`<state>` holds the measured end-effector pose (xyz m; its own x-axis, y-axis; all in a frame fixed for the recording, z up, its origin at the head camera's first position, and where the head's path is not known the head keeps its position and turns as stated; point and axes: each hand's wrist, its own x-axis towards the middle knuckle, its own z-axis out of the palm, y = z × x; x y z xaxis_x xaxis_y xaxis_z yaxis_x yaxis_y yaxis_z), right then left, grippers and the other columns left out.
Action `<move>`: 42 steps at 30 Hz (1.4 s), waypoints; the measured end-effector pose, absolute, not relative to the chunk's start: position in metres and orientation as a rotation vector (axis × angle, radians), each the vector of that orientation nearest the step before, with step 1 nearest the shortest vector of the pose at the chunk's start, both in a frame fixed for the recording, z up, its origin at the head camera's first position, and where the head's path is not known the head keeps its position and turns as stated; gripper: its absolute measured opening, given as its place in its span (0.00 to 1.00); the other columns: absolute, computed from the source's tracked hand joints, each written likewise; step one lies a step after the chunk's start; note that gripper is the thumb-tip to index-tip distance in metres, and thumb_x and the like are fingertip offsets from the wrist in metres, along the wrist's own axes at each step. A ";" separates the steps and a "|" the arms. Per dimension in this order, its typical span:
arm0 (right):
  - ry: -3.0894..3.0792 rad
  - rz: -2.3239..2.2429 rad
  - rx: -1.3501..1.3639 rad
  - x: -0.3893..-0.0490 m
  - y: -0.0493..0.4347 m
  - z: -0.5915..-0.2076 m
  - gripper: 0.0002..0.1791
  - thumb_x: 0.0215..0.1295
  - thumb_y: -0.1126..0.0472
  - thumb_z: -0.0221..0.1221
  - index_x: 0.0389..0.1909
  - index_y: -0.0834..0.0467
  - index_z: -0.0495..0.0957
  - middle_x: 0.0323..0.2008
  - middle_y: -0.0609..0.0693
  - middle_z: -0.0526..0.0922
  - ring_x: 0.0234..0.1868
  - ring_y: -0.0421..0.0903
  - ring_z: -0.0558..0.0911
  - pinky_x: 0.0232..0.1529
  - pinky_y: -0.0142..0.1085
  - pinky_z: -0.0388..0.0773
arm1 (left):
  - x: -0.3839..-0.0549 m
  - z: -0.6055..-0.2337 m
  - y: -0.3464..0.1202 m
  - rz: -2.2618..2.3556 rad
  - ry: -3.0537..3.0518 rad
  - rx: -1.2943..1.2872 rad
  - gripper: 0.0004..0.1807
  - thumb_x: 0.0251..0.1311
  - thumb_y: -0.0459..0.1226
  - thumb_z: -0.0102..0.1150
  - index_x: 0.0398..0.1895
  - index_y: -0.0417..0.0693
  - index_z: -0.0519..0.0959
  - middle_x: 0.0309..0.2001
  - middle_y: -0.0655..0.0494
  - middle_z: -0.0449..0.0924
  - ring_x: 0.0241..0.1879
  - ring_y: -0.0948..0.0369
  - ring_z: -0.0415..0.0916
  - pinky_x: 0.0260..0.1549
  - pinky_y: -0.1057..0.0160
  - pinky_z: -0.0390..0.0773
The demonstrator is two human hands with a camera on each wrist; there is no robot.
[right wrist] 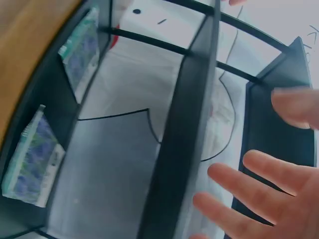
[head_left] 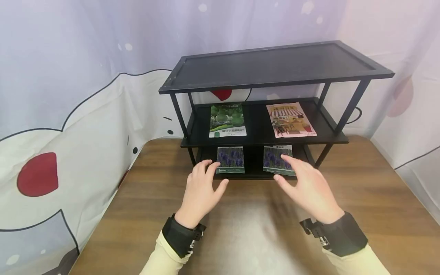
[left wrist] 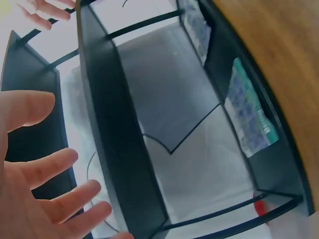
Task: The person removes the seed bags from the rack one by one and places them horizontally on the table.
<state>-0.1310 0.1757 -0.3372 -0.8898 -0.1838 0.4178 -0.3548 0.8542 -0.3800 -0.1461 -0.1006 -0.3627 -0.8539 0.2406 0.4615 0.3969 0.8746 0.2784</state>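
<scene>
Hands (head_left: 200, 191) (head_left: 311, 191) spread over wooden table (head_left: 247, 217) before black rack (head_left: 271, 65); patterned cloth (head_left: 89, 103) hangs behind.

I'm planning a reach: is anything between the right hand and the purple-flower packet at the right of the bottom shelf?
Nothing visible stands between the right hand and the packet from the front; the middle shelf lies above it.

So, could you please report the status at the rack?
Left hand, right hand: both empty. Two purple-flower packets on bottom shelf. Middle shelf above them; no obstruction visible in front.
</scene>
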 end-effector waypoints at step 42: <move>-2.996 1.284 0.298 -0.284 0.128 -0.270 0.27 0.68 0.51 0.47 0.60 0.65 0.68 0.58 0.63 0.69 0.53 0.58 0.72 0.50 0.47 0.70 | -0.290 -0.272 -0.094 -1.999 -2.675 0.001 0.37 0.65 0.45 0.47 0.72 0.45 0.46 0.71 0.49 0.47 0.64 0.51 0.57 0.56 0.56 0.63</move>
<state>-0.2843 0.1277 -0.2700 -0.9749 -0.2174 -0.0487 -0.1147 0.6771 -0.7269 -0.2896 -0.0942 -0.2724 -0.9804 0.1174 -0.1581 -0.1184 0.2903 0.9496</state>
